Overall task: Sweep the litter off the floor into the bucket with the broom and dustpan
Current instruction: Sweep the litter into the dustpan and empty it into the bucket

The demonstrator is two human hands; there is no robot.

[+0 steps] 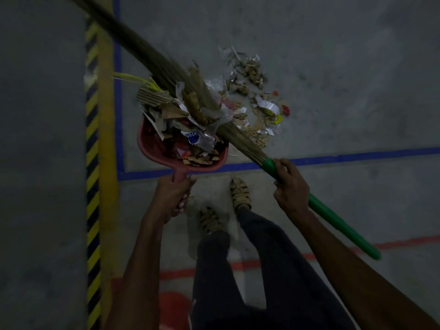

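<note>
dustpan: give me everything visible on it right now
The dustpan is red, plastic by its look, with a scoop-shaped pan and a short stem handle pointing back toward the person. The left hand grips that handle. The pan is heaped with torn cardboard, paper and plastic wrappers, piled above its rim. The broom bristles lie across the heap. Whether the pan rests on the floor or is lifted cannot be told.

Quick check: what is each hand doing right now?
Left hand: closed round the red dustpan handle.
Right hand: closed round the broom by its green handle.
</note>
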